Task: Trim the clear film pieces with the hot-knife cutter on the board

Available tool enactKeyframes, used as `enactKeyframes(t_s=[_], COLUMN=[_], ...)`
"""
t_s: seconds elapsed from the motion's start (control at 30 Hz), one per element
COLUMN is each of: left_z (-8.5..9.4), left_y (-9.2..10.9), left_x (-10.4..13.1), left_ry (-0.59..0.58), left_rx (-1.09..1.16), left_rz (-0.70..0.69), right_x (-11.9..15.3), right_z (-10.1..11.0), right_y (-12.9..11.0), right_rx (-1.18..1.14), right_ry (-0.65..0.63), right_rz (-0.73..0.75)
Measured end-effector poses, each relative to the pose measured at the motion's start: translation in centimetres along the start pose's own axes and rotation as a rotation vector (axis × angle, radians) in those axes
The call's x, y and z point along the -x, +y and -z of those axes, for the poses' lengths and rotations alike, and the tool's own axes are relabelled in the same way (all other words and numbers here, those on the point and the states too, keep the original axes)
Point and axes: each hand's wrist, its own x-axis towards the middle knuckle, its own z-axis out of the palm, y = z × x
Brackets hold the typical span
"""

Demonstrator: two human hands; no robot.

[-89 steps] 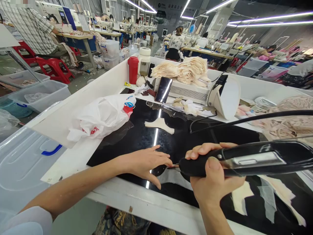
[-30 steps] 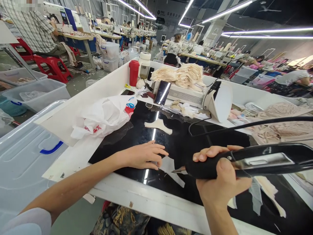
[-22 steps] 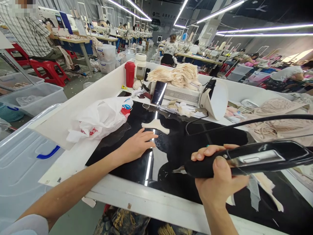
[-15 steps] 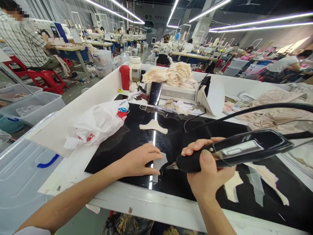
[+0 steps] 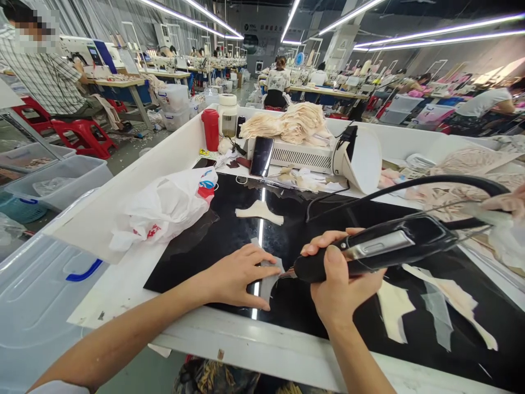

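Note:
My left hand lies with fingers spread on a translucent whitish piece of material, pressing it onto a glossy black board. In my right hand is a black corded hand tool, its fingers wrapped round the handle. The tool's thin metal tip points left and touches or nearly touches the right edge of that piece. Beyond my left hand lies a cream curved fabric piece. Right of my right wrist rest another cream piece, a translucent strip and a long pale piece.
A white plastic bag lies left. At the back stand a red cup, a phone, stacked cream fabric and a white lamp-like cone. A black cord arches rightward. Another person's hand reaches in at right.
My left hand has spread wider and flatter over the translucent piece. The tool has shifted left, its tip now at the piece's edge. Another person's hand has appeared at the right edge.

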Motion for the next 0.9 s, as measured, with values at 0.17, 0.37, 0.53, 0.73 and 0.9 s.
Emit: enactKeyframes(t_s=[0.17,0.37,0.53,0.73,0.9], left_z=[-0.04,-0.10,-0.19,-0.39,-0.27], left_y=[-0.07,-0.16,-0.20,-0.06,0.06], left_x=[0.04,0.11,-0.01,-0.12,-0.15], left_ry=[-0.002,0.012,0.015,0.018,-0.001], left_rx=[0.002,0.021,0.030,-0.012,-0.018], left_rz=[-0.001,-0.010,-0.012,0.028,0.034], right_x=[-0.03,0.05,0.19,0.24,-0.22], right_z=[-0.05,-0.02,0.03,-0.01,-0.25], right_y=[-0.20,-0.03,0.07,-0.10,-0.57], right_rx=[-0.009,-0.019,-0.005,-0.012,-0.016], right_ry=[0.006,-0.005,-0.002,-0.005,0.030], right_rz=[0.016,0.014,0.008,0.011,0.030])
